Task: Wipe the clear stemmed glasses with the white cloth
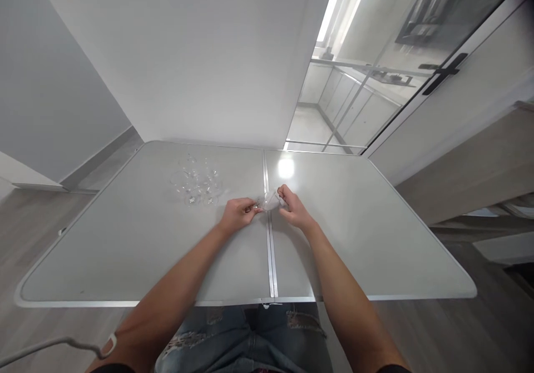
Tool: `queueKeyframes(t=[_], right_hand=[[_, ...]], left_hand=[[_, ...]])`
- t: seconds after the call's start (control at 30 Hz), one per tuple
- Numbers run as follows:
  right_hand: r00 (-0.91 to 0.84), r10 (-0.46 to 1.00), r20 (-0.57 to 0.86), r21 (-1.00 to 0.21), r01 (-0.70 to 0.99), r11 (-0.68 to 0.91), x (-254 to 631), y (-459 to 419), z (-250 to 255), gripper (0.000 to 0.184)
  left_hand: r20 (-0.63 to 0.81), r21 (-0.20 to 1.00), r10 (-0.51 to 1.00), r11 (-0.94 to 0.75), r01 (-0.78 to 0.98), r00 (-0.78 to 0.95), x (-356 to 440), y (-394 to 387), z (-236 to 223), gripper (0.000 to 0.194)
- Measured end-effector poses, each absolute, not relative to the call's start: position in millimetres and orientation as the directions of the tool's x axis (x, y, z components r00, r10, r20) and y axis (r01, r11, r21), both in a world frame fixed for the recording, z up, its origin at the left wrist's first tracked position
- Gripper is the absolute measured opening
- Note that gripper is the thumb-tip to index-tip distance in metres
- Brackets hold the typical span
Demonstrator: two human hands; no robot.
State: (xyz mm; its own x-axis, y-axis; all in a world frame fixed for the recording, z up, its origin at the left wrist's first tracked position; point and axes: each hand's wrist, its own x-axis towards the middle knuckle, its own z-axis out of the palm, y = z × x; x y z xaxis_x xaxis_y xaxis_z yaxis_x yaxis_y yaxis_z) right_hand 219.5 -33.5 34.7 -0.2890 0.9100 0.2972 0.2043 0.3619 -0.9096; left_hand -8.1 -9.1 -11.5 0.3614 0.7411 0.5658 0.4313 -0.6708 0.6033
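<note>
Over the table's middle seam, a small clear see-through item (270,200), like thin glass or plastic, spans the gap between both hands; its exact kind is hard to make out. My left hand (238,215) pinches its left end with thumb and forefinger. The other end sits in my right hand (296,210), whose fingers are curled round it and hide part of it. To the left and a little beyond my left hand, several clear pieces (196,184) stand or lie in a cluster on the tabletop.
The pale folding table (125,250) has a metal-edged seam (271,262) down its middle. A white wall (200,56) rises behind it. At the right back is a glass door (354,84) with a black handle (445,74). A white cable (54,344) runs by my left arm.
</note>
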Motion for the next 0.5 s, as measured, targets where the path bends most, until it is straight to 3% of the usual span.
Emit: queueKeyframes(t=[0.17, 0.4, 0.5], right_hand=[[-0.268, 0.917, 0.294, -0.938, 0.103, 0.331, 216.0, -34.3, 38.2, 0.03], [-0.275, 0.933, 0.234, -0.918, 0.252, 0.305, 211.7, -37.9, 43.7, 0.034], [-0.302, 0.932, 0.2, -0.968, 0.087, 0.236, 211.7, -39.3, 43.9, 0.031]], left_hand=[[0.564, 0.657, 0.768, -0.639, 0.399, 0.303, -3.0, -9.7, -13.5, 0.028], [0.614, 0.477, 0.706, -0.688, 0.547, 0.353, -7.5, -8.9, -17.5, 0.03], [0.615, 0.499, 0.707, -0.692, 0.521, 0.35, -8.3, -9.2, -18.3, 0.026]])
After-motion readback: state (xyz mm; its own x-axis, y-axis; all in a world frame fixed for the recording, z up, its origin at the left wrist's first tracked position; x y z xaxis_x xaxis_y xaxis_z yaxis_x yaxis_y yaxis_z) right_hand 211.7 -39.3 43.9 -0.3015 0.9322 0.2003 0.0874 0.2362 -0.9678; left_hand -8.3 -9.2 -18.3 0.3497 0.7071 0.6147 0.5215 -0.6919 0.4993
